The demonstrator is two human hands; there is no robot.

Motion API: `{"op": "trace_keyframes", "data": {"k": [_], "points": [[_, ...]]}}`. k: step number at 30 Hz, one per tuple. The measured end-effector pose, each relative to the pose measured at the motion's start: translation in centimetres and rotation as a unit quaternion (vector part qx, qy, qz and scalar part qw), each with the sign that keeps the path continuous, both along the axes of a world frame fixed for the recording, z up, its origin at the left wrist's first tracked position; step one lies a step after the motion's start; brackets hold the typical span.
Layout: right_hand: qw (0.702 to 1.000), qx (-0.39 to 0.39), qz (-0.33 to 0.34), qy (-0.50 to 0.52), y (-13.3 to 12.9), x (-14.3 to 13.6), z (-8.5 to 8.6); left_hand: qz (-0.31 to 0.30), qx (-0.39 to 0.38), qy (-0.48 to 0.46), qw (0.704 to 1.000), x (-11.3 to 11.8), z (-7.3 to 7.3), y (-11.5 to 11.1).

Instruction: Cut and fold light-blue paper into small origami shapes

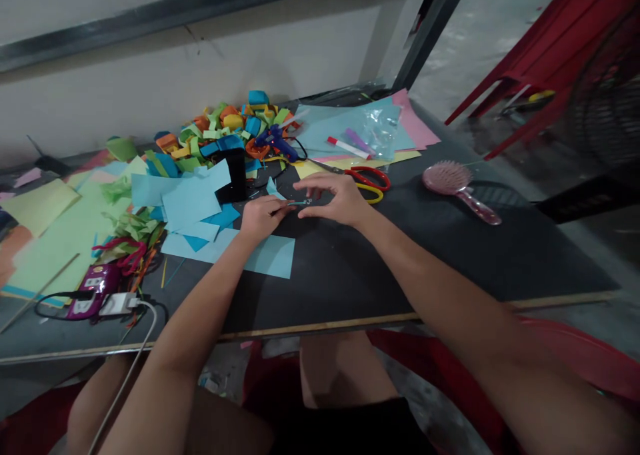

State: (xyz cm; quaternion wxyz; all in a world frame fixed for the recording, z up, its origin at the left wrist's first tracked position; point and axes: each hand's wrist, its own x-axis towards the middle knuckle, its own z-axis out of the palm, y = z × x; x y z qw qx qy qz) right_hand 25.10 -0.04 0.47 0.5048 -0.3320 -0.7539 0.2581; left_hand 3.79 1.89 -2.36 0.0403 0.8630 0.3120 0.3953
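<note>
My left hand (265, 216) is closed in a pinch over the dark table (340, 262). From its fingertips a small blue piece of paper (299, 203) sticks out to the right, seen nearly edge-on, with a pale shiny spot at its end. Just right of it my right hand (340, 198) is open, thumb and fingers apart around that end, apparently without touching it. A loose scrap of light blue paper (274, 188) lies behind my hands. Scissors with red and yellow handles (370, 178) lie beyond my right hand, their blades partly hidden.
A blue glue gun (277, 140) rests by a pile of folded paper pieces (220, 127). Light blue sheets (193, 202) spread leftward. A purple power strip (95, 292) with a white plug and cable sits at front left. A pink hairbrush (457, 185) lies right; markers (347, 147) lie behind.
</note>
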Motion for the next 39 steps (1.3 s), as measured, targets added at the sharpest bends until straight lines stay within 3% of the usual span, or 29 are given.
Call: {"op": "trace_keyframes", "data": {"k": [4,8,13,18,24,30,34,39], "points": [[0.998,0.001,-0.066,-0.003,-0.6,-0.8,0.1,0.01,0.016,0.027,0.999,-0.2,-0.1,0.1],[0.996,-0.031,-0.076,-0.032,-1.0,-0.9,0.3,0.016,0.007,0.031,0.999,-0.5,-0.3,0.5],[0.988,-0.066,-0.137,-0.006,-1.1,-1.0,-1.0,0.015,0.005,0.09,0.996,-1.0,-0.3,0.2],[0.993,-0.068,-0.096,-0.026,-1.4,-1.2,-1.3,0.015,0.001,0.125,0.992,-1.1,0.1,-0.1],[0.994,-0.086,-0.042,-0.059,-1.2,-0.8,-0.8,-0.047,-0.016,0.202,0.978,-0.5,0.3,0.1],[0.99,-0.102,0.025,-0.092,-0.3,0.3,-0.9,-0.014,-0.051,0.24,0.969,-0.2,0.3,0.0],[0.987,-0.061,0.074,-0.128,-0.2,0.7,-0.6,0.006,-0.063,0.233,0.97,-0.1,0.4,0.0],[0.985,-0.043,0.031,-0.166,0.2,0.4,-1.1,0.007,-0.075,0.225,0.972,0.0,0.4,0.0]]}}
